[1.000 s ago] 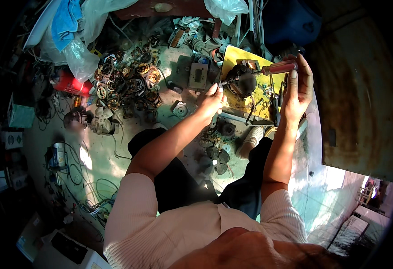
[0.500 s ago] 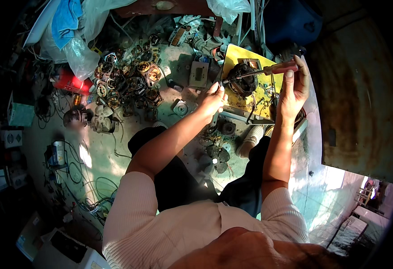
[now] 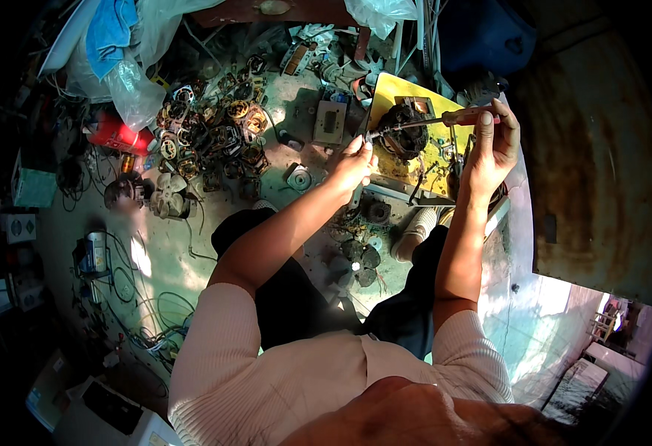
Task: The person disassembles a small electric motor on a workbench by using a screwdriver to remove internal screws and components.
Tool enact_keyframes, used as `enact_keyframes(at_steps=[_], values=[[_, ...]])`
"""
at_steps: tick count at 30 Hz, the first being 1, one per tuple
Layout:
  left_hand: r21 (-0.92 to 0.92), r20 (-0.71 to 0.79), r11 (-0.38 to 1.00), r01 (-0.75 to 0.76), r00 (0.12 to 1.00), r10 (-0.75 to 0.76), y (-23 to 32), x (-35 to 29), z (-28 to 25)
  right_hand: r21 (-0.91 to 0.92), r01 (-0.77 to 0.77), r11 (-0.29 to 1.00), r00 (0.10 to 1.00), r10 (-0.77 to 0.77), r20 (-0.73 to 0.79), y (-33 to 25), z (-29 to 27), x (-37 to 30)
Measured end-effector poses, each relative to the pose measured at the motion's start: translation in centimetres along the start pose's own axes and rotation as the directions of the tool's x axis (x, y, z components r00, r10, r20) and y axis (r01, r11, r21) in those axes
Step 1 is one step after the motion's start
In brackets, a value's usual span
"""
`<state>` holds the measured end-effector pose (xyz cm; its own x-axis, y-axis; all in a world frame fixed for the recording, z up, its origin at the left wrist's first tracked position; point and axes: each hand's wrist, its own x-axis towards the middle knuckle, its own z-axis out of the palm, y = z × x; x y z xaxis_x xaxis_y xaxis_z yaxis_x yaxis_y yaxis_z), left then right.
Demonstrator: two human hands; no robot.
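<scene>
Right hand up at the screwdriver, fingers and thumb closed on the end of its red handle! The shaft slants leftward across the dark motor, which sits on the yellow tabletop. Over at the far end, the left hand pinches a small dark piece, too small to identify, right by the tip. And a heap of motor parts on the floor, left of it all!
</scene>
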<state>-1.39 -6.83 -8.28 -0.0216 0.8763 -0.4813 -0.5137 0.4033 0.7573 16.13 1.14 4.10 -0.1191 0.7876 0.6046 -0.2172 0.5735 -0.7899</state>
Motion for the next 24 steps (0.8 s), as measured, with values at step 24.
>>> enact_keyframes(at_steps=[24], values=[[-0.013,0.008,1.000,0.002,1.000,-0.002,-0.1,0.1,0.0,0.009,0.087,0.996,0.991,-0.086,-0.101,-0.6,1.1,0.6]])
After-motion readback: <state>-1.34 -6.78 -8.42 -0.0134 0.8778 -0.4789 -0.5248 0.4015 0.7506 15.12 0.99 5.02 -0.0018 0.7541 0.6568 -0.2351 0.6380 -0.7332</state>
